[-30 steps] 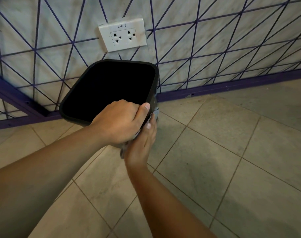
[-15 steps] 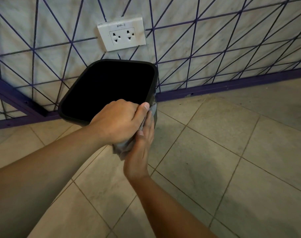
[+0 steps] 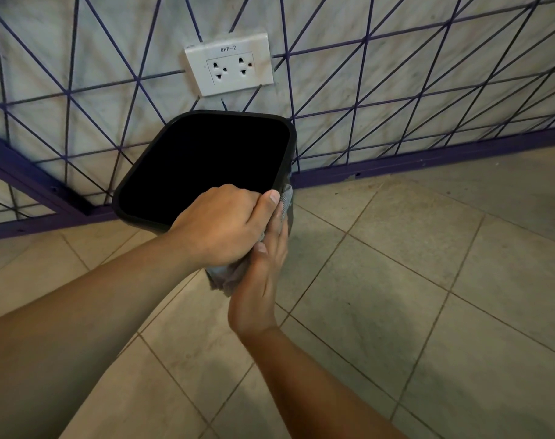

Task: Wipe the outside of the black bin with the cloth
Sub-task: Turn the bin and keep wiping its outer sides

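From the head view, my left hand [image 3: 220, 224] has its grip curled over the near rim of the black bin [image 3: 203, 166], thumb out along the edge, steadying the bin, which looks tipped toward me, its dark mouth facing up, close against the wall with the purple lattice [image 3: 396, 74] and just under the white socket [image 3: 230, 63]. My right hand [image 3: 260, 277] lies flat with straight fingers against the bin's near right side, pressing the grey cloth [image 3: 227, 277] to it; the cloth bunches out below my left hand and peeks past my fingertips near the rim. I judge I am mid-wipe on this outer face. The next move, I think, calls for sliding the cloth along the wall under steady pressure, then turning the bin to reach the sides I cannot see over the tiled floor [image 3: 412, 280].
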### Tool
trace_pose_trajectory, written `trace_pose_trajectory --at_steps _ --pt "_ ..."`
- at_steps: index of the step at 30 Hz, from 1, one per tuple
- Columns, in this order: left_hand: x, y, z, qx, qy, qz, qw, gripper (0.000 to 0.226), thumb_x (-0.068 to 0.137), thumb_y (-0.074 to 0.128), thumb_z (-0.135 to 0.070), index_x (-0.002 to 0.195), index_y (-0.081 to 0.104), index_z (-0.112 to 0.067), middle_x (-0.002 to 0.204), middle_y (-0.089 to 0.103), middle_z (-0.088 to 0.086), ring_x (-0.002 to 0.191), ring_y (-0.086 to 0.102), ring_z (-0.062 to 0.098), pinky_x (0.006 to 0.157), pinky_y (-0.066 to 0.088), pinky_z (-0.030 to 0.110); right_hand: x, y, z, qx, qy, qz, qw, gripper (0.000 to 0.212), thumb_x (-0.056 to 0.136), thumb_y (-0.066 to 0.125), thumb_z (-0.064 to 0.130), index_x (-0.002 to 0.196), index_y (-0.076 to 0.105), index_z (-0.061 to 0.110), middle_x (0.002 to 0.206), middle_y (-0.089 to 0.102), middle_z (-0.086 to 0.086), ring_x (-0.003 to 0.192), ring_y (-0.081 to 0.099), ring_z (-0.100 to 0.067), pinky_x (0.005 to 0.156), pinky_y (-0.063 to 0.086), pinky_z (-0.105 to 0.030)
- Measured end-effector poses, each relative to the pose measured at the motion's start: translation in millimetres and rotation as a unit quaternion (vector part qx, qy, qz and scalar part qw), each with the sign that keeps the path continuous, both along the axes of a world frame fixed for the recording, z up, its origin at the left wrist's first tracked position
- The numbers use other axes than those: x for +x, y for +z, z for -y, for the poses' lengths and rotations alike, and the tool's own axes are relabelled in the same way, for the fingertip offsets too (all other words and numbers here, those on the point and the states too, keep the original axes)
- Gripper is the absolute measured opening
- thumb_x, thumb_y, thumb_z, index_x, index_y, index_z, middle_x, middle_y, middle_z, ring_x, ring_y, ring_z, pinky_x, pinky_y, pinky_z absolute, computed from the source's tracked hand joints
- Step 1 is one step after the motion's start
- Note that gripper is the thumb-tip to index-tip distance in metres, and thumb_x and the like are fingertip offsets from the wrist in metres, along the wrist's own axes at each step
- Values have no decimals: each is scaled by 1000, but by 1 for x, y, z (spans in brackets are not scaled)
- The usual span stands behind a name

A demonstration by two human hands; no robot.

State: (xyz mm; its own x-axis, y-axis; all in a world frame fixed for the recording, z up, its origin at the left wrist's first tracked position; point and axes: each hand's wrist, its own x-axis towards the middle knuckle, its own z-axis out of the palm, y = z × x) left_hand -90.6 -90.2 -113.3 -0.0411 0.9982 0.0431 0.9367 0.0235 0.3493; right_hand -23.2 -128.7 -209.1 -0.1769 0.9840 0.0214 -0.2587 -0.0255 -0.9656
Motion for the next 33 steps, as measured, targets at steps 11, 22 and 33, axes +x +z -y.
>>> trace_pose_trajectory --at_steps 11,22,33 --pt "0 -2 0 5 3 -8 1000 53 103 26 -45 64 55 -25 52 54 -4 48 54 7 52 35 27 6 -5 -14 -38 -2 16 999 66 91 21 60 156 17 47 165 15 32 157 6 7 133 9 -45" --pt "0 0 0 -2 3 -2 1000 52 103 26 -46 63 54 -28 54 56 -6 52 55 6 54 34 25 12 12 -15 -39 39 -2 998 69 98 25 44 166 20 31 172 16 20 158 6 7 134 8 -34" --pt "-1 1 0 -3 -1 1 1000 51 104 27 -44 63 53 -26 52 55 -3 49 55 8 52 37 28 13 -1 3 51 42 32 997 67 98 22 50 162 9 40 173 8 23 160 1 3 133 7 -49"
